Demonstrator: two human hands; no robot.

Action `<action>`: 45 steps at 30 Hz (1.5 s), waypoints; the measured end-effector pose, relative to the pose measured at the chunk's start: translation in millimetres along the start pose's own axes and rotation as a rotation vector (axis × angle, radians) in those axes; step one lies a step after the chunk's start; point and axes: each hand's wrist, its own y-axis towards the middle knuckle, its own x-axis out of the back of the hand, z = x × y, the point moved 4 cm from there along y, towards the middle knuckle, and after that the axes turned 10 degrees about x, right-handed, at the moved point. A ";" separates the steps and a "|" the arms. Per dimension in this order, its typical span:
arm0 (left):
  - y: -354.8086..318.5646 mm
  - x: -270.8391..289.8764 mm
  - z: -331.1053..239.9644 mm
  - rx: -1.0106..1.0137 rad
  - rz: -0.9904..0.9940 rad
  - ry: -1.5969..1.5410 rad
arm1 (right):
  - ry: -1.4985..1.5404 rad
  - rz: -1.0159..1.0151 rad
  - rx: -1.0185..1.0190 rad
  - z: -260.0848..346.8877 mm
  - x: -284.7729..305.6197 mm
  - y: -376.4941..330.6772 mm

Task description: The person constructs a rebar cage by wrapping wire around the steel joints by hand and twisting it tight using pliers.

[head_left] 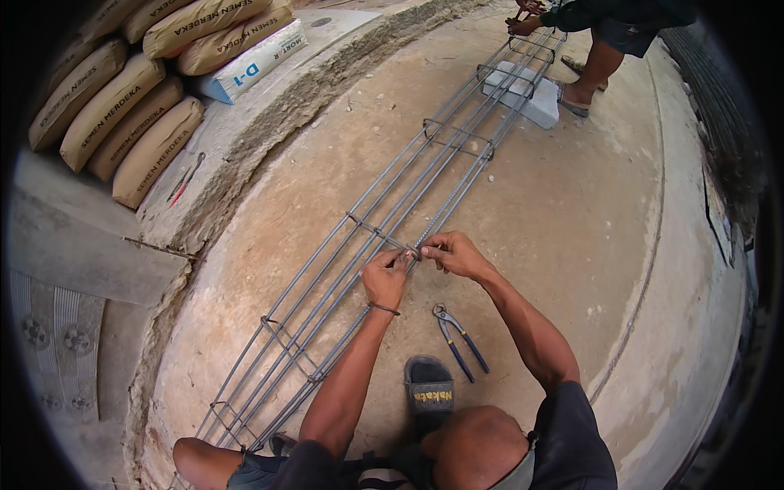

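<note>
A long rebar cage (327, 253) of straight steel bars and square stirrups runs from the lower left to the upper right. My left hand (385, 278) pinches at a stirrup corner on the cage's right side. Opposite it, my right hand (457, 253) pinches at the same joint, its fingertips almost meeting those of the left. Whatever thin piece lies between the fingers is too small to make out. Pincers (458, 341) with dark blue handles rest on the concrete below my right hand, jaws toward the cage.
A pale block (535, 106) props up the cage's far end, where a co-worker's hands (527, 23) touch the bars. Stacked brown cement bags (159, 151) and a white bag (255, 61) stand at upper left. Red-handled pincers (186, 181) lie beside them. A broken concrete edge (245, 151) borders the floor.
</note>
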 end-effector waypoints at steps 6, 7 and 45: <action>-7.8 -4.8 -22.0 -0.474 -0.162 0.365 | -0.361 -0.195 0.319 33.2 5.4 -4.5; -10.6 -6.1 -24.6 -0.554 -0.173 0.366 | -0.361 -0.198 0.316 34.2 5.8 -5.6; 37.6 10.4 -27.8 -0.418 0.203 0.511 | 1.130 0.027 -0.422 -28.0 -43.9 -10.2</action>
